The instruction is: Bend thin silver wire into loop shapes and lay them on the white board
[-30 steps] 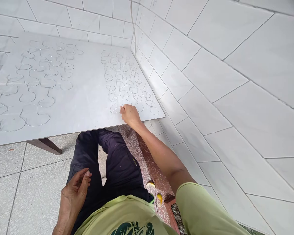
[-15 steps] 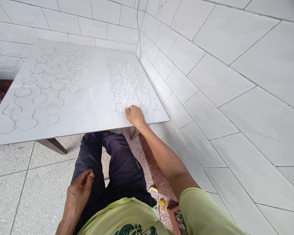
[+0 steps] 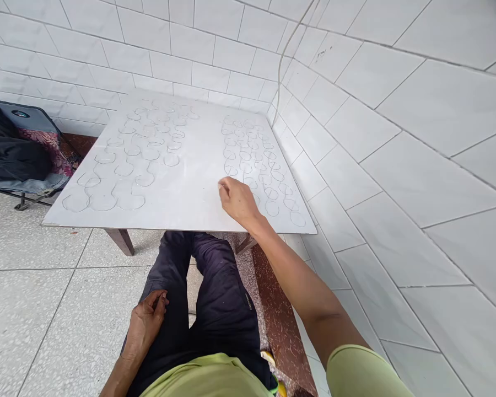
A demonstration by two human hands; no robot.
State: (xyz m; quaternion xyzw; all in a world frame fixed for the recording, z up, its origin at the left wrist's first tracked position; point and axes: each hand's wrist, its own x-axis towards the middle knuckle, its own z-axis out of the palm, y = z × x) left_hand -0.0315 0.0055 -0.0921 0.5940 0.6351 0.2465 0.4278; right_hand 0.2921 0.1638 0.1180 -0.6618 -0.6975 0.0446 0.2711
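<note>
My right hand (image 3: 238, 201) is over the front of a white tabletop (image 3: 198, 165), closed with thumb and forefinger pinched together. Whatever it holds, if anything, is too thin or hidden to make out. It covers the near left corner of a group of small thin wire curves (image 3: 273, 208) arranged in rows. Larger S-shaped wire curves (image 3: 130, 202) lie in rows on the tabletop's left half. My left hand (image 3: 149, 320) rests by my left thigh, fingers curled and thumb against them. I cannot see anything in it.
White tiled walls (image 3: 355, 138) rise behind and to the right, and a cable (image 3: 280, 77) hangs in the corner. A folding chair (image 3: 37, 118) with dark cloth on it stands at left. Below the tabletop are a wooden leg (image 3: 120, 241) and speckled floor (image 3: 33, 309).
The camera has turned left, bringing the folding chair into view. Across the tabletop, my right hand has shifted left and slightly away from the front edge. My left hand stays by my thigh.
</note>
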